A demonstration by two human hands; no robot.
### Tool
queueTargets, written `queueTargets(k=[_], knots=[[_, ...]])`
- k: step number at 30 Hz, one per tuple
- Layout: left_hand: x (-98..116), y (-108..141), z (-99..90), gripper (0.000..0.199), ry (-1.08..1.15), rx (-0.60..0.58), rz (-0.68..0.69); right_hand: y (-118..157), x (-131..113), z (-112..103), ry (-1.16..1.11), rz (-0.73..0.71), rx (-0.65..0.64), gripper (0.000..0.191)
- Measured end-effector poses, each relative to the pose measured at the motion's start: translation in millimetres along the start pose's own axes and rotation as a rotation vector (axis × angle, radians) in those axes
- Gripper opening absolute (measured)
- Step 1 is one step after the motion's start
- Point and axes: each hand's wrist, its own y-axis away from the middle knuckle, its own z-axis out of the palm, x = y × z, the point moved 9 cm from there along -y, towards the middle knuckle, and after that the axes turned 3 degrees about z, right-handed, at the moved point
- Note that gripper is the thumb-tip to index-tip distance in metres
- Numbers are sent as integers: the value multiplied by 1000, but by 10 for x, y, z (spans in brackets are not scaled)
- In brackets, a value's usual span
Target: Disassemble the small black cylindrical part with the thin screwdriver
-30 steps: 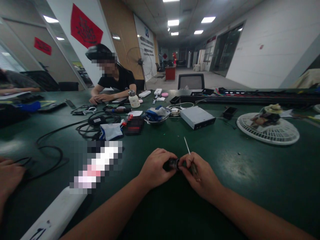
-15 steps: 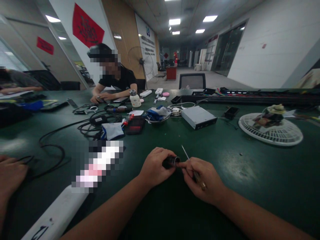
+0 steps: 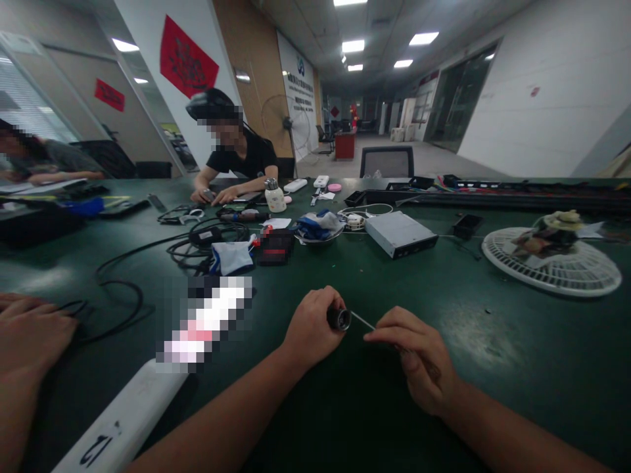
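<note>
My left hand (image 3: pixel 313 328) is wrapped around a short black cylinder (image 3: pixel 339 319), whose round open end faces right. Inside the opening some detail shows, too small to make out. My right hand (image 3: pixel 424 361) grips a screwdriver (image 3: pixel 363 321) with a thin metal shaft; its handle is mostly hidden in the palm. The shaft points left, and its tip is right beside the cylinder's open rim. Whether the tip touches the rim I cannot tell.
A co-worker's hand (image 3: pixel 37 335) rests at the left near black cables (image 3: pixel 140 295). A long white device (image 3: pixel 123 420) lies beside my left forearm. Beyond are a bowl with blue-white cloth (image 3: pixel 318 226), a grey disc drive (image 3: pixel 399 233) and a white fan grille (image 3: pixel 547 263).
My right hand has drawn back to the right, its finger leaving the cylinder's mouth. The screwdriver has swung from pointing away to pointing at the cylinder. The cylinder's opening faces me more.
</note>
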Motion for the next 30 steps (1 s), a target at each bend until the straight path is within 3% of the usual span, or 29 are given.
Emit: queueTargets(k=[7,12,18,25,30], knots=[[52,11,49,24,13,-59,36,-38,-13,104,-73,-28,-67,27],[57,6,37,22,0,-48,42,-32,-55,149,-102,-50,-114,27],[113,7,64,23,-2,-81,100,-9,6,86,-31,-10,-45,27],[119,4,64,18,-10,-83,109,-25,-65,170,-79,-37,-157,26],[134,7,98,16,-9,-115,134,-6,-10,105,-17,-16,-64,26]])
